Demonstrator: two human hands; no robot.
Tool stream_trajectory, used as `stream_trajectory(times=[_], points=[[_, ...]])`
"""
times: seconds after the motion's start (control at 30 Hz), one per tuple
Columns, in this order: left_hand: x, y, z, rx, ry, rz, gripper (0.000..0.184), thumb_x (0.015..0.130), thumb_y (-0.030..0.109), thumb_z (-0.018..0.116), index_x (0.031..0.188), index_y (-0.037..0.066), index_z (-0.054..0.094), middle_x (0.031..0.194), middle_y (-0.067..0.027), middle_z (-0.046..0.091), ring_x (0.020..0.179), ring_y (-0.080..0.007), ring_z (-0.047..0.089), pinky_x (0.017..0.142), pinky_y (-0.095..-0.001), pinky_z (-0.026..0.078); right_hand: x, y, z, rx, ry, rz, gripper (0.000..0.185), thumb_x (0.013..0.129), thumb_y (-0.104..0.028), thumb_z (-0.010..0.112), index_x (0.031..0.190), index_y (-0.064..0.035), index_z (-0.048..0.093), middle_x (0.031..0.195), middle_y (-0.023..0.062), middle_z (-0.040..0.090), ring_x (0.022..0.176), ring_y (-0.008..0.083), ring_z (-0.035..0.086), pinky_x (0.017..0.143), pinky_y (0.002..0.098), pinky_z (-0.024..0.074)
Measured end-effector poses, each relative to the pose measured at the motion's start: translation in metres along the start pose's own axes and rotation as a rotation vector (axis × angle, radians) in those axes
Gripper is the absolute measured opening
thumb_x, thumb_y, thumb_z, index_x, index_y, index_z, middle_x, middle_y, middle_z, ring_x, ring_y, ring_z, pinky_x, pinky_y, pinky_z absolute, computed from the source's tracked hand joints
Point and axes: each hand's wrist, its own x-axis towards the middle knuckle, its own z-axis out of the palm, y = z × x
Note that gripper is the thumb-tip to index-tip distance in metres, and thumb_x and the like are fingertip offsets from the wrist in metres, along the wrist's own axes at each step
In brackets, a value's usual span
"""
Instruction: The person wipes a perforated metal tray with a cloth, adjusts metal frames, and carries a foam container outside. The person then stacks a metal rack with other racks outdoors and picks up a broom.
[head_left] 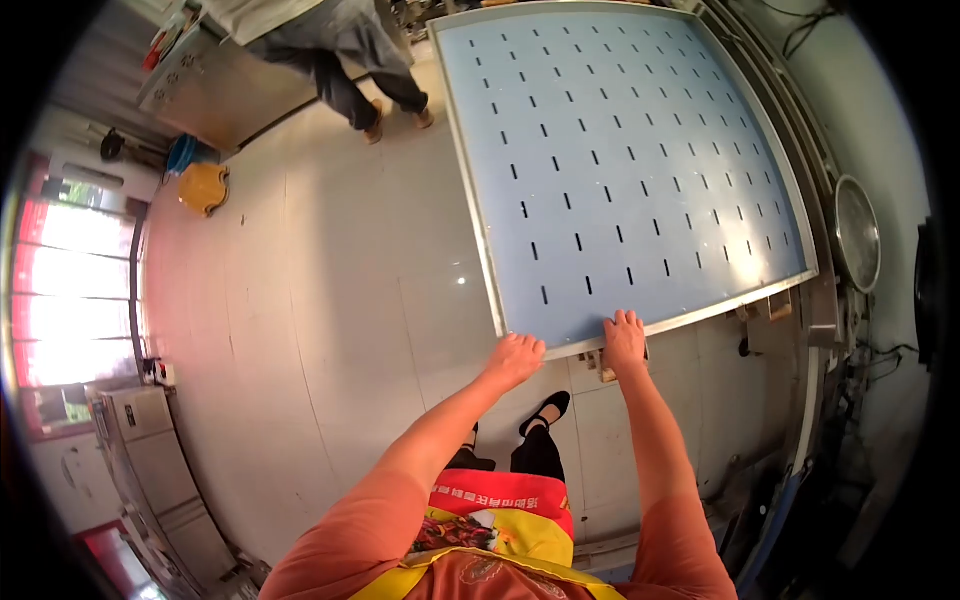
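Note:
A large blue panel with rows of dark slots and a raised metal rim lies in front of me. My left hand grips the rim at the panel's near left corner, fingers curled over it. Further right along the same near edge, my right hand is closed on the rim, with its fingertips on the blue surface. A small wooden piece shows under the edge beside my right hand.
Another person stands at the upper left near a metal counter. A yellow stool and a blue bucket are on the floor. A round sieve hangs at the right wall. A fridge stands lower left.

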Motion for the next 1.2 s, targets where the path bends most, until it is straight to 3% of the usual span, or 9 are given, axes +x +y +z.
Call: stream_trajectory(times=[0.13,0.3,0.53,0.67,0.77,0.87,0.97,1.07,1.2], points=[[-0.009,0.006,-0.008,0.012,0.026,-0.01,0.028,0.065,0.029,0.063,0.073,0.009,0.046,0.067,-0.0031,0.046,0.064,-0.0162,0.05,0.062,-0.0279,0.037,-0.006,-0.007,-0.022,0.208,0.16,-0.058,0.022,0.054,0.001,0.056,0.074,-0.0084,0.053,0.081,0.0074,0.045,0.083,0.0267,0.042,0.075,0.037,0.0338],[-0.009,-0.001,-0.023,0.018,0.044,0.005,0.023,0.066,0.027,0.059,0.069,0.009,0.044,0.064,-0.0026,0.045,0.062,-0.0162,0.049,0.06,-0.0276,0.036,-0.002,-0.013,-0.041,0.195,0.063,-0.06,0.021,0.056,-0.001,0.054,0.076,-0.0078,0.053,0.082,0.0073,0.046,0.085,0.0275,0.042,0.078,0.0382,0.0329],[-0.005,-0.002,-0.051,0.015,0.05,0.008,0.014,0.065,0.017,0.055,0.064,0.01,0.043,0.06,-0.0026,0.042,0.055,-0.016,0.044,0.055,-0.0276,0.034,0.004,-0.019,-0.072,0.197,-0.113,-0.034,0.041,0.045,-0.009,0.072,0.081,-0.0099,0.051,0.087,0.0057,0.046,0.087,0.0266,0.042,0.077,0.0393,0.0326],[-0.002,-0.003,-0.06,0.005,0.054,-0.038,0.019,0.061,0.019,0.058,0.063,0.01,0.042,0.059,-0.0025,0.041,0.054,-0.0158,0.043,0.054,-0.0271,0.033,0.009,-0.019,-0.08,0.211,-0.1,-0.076,0.039,0.047,-0.009,0.072,0.08,-0.0099,0.051,0.087,0.0051,0.046,0.087,0.026,0.042,0.075,0.0399,0.0329],[0.003,-0.005,-0.074,0.026,0.093,-0.037,0.013,0.061,0.011,0.053,0.059,0.011,0.04,0.055,-0.0016,0.04,0.053,-0.0144,0.042,0.053,-0.0264,0.032,0.009,-0.016,-0.075,0.218,-0.137,-0.072,0.042,0.049,-0.009,0.071,0.087,-0.0107,0.053,0.092,0.006,0.048,0.091,0.0272,0.042,0.079,0.0412,0.0317],[0.007,-0.007,-0.074,-0.048,0.122,-0.056,0.015,0.059,0.014,0.055,0.059,0.01,0.04,0.055,-0.002,0.04,0.052,-0.0155,0.043,0.054,-0.0274,0.033,0.011,-0.002,-0.087,0.271,-0.083,-0.154,0.06,0.051,-0.012,0.073,0.106,-0.0132,0.049,0.109,0.0068,0.045,0.106,0.0284,0.038,0.09,0.0456,0.0255],[0.006,-0.01,-0.07,-0.024,0.08,-0.067,0.021,0.056,0.018,0.059,0.059,0.01,0.04,0.056,-0.0021,0.04,0.053,-0.016,0.043,0.054,-0.0272,0.033,0.01,0.033,-0.105,0.12,-0.118,0.075,0.071,0.055,-0.016,0.07,0.119,-0.0146,0.039,0.12,0.0066,0.04,0.119,0.0272,0.028,0.097,0.0478,0.0161],[0.008,-0.014,-0.073,-0.021,0.036,-0.063,0.038,0.051,0.03,0.071,0.063,0.01,0.041,0.061,-0.0021,0.041,0.058,-0.0159,0.045,0.056,-0.0269,0.034,0.015,0.043,-0.116,0.215,-0.157,0.125,0.077,0.052,-0.02,0.073,0.12,-0.0157,0.038,0.123,0.0044,0.038,0.121,0.0261,0.024,0.099,0.0475,0.0121],[0.007,-0.021,-0.079,-0.062,0.04,-0.072,0.029,0.052,0.022,0.065,0.06,0.01,0.04,0.057,-0.0018,0.04,0.054,-0.0156,0.044,0.054,-0.026,0.033,0.015,0.044,-0.107,0.265,-0.1,0.064,0.071,0.045,-0.02,0.076,0.11,-0.0191,0.05,0.122,0.0035,0.04,0.119,0.0265,0.027,0.099,0.0465,0.0126]])
